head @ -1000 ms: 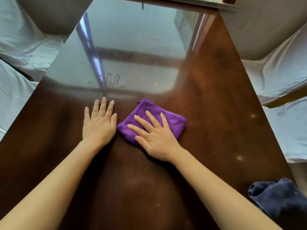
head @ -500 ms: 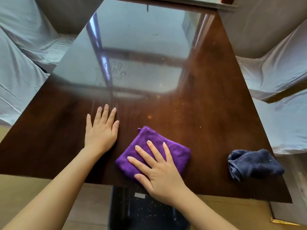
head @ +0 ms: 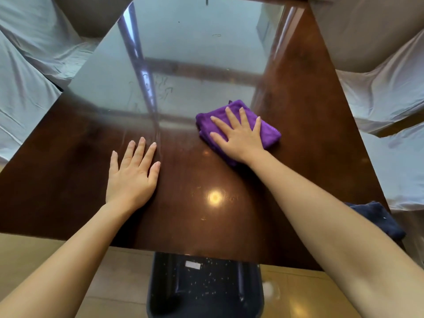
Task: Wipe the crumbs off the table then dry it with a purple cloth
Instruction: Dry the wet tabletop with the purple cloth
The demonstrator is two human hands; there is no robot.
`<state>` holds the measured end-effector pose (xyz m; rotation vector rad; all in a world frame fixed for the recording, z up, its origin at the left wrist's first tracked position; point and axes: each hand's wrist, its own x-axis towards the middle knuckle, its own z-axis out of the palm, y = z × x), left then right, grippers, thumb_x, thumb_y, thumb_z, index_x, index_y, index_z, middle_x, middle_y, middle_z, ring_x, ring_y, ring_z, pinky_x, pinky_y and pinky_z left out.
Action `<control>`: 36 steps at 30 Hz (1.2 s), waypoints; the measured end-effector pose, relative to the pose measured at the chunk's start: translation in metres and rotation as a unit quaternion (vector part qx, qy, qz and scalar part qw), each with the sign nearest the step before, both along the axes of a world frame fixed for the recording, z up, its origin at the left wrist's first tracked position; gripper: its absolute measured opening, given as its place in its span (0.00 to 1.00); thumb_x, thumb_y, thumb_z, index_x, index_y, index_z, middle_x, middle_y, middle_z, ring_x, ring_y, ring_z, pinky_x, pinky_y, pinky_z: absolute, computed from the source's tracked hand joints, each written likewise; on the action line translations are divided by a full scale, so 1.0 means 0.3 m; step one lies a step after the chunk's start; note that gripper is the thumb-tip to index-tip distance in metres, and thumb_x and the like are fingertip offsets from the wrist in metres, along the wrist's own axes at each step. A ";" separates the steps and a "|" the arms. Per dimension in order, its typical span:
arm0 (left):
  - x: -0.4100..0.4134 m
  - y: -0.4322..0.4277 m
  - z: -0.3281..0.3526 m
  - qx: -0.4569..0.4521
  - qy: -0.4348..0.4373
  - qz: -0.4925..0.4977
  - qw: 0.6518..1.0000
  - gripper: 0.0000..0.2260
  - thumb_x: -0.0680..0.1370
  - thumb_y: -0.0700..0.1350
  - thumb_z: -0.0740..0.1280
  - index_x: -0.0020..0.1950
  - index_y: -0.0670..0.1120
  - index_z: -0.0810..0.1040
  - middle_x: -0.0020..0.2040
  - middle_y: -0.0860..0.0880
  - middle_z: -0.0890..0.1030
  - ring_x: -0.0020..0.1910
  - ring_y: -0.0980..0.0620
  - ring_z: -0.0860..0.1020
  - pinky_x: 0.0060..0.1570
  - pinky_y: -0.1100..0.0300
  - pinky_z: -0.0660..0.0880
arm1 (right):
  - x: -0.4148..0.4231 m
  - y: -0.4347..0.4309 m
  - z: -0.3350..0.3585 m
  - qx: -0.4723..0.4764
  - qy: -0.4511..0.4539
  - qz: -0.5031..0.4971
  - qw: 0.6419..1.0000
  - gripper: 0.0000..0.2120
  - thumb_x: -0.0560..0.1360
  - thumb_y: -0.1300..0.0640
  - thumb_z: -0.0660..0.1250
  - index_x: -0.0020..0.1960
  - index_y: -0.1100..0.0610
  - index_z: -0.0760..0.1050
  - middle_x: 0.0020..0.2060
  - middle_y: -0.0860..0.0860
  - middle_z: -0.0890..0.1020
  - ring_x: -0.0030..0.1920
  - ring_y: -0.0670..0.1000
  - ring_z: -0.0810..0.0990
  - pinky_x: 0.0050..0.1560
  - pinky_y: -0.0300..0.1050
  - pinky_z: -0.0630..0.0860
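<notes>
A folded purple cloth [head: 268, 131] lies on the glossy dark brown table [head: 68, 180], right of its middle. My right hand [head: 238, 136] presses flat on the cloth with fingers spread, covering most of it. My left hand [head: 132, 177] rests flat on the bare tabletop to the left, palm down, holding nothing. No crumbs are visible on the tabletop.
A dark blue cloth [head: 376, 219] lies at the table's near right corner, partly hidden by my right forearm. A dark bin [head: 204, 285] with crumbs in it stands below the near table edge. Chairs draped in white covers [head: 378, 92] flank both sides.
My right hand has slid the purple cloth from the near edge away and to the right. My left hand stays flat on the table.
</notes>
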<state>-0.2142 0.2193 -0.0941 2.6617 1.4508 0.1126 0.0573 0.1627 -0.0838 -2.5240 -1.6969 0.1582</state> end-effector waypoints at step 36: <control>-0.035 0.032 0.030 -0.058 0.012 -0.040 0.997 0.26 0.78 0.61 0.43 0.75 0.57 0.46 0.78 0.53 0.44 0.76 0.51 0.41 0.73 0.43 0.39 | -0.393 -0.421 0.015 -0.005 -0.018 -0.204 0.979 0.26 0.77 0.39 0.46 0.73 0.43 0.49 0.76 0.50 0.52 0.75 0.61 0.46 0.69 0.72 0.45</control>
